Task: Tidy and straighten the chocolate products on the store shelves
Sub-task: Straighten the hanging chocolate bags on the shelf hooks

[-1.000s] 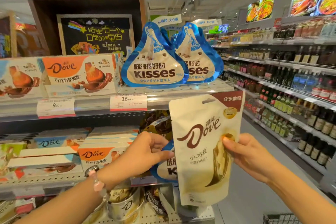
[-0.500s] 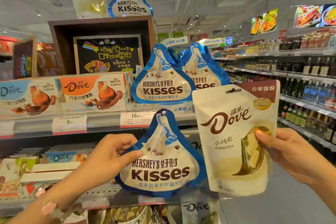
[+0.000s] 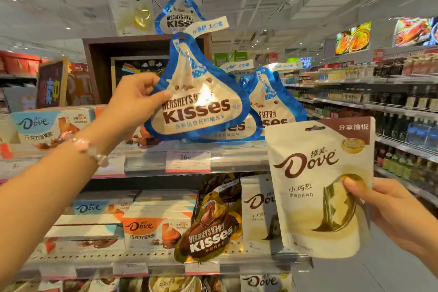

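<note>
1. Head view: the left hand (image 3: pixel 137 99) pinches a blue Kisses bag (image 3: pixel 196 99) just before the shelved Kisses bags (image 3: pixel 272 111).
2. Below those, the right hand (image 3: pixel 388 216) grips a cream Dove pouch (image 3: pixel 320 187), unplaced.
3. Neither bag is shelved; tidying appears midway.

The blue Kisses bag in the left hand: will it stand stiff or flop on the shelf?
The blue Kisses bag looks like soft foil, so it probably flops. Pinched by the left hand at one edge, it tilts. Its rounded bottom may tip over unless leaned on the bags behind.

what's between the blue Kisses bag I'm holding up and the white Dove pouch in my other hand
In the head view, other blue Kisses bags standing on the upper shelf lie between the held Kisses bag and Dove pouch.
</note>
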Demonstrator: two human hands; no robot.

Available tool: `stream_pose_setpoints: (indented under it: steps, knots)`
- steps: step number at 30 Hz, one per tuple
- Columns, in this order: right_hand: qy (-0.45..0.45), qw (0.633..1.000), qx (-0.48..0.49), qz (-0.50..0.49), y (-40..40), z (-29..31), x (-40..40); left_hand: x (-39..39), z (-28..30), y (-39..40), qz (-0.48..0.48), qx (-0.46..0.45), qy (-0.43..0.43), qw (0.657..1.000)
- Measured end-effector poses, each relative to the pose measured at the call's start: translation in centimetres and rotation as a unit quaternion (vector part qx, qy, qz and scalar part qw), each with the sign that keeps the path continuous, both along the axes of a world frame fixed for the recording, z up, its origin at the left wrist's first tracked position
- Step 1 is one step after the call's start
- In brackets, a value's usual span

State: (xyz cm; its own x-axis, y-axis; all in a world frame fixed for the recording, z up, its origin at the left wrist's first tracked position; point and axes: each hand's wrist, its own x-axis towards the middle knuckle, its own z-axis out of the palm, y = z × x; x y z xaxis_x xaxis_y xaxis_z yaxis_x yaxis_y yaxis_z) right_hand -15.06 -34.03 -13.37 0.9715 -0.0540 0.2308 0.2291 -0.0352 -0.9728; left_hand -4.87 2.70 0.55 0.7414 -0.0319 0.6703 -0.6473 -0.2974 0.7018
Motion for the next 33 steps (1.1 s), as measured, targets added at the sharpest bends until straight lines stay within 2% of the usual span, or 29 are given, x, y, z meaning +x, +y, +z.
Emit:
stream_pose_setpoints:
  steps: [6, 11, 18, 23, 29, 33]
  knots:
    - [0.015, 1.000, 0.012, 0.005, 0.2, -0.8, -0.6, 2.9, 0.1, -1.0, 0.059, 0.068, -0.011, 0.996]
    - [0.021, 0.999, 0.024, 0.008, 0.0, -1.2, -1.0, 4.1, -1.2, -1.6, 0.068, 0.110, 0.004, 0.992]
    - [0.010, 0.999, 0.030, 0.008, 0.1, -1.3, -1.0, 5.0, -1.7, -1.8, 0.063, 0.114, 0.000, 0.992]
    - [0.001, 0.999, 0.035, 0.011, -0.1, -1.3, -0.6, 5.2, -2.2, -2.1, 0.035, 0.117, -0.038, 0.992]
    - [-0.003, 1.000, 0.030, 0.000, -0.6, -1.9, -0.1, 5.4, -2.2, -2.3, 0.062, 0.178, -0.059, 0.980]
    - [-0.004, 0.999, 0.035, -0.006, -1.0, -2.0, -0.2, 5.2, -2.3, -3.0, 0.059, 0.140, -0.040, 0.988]
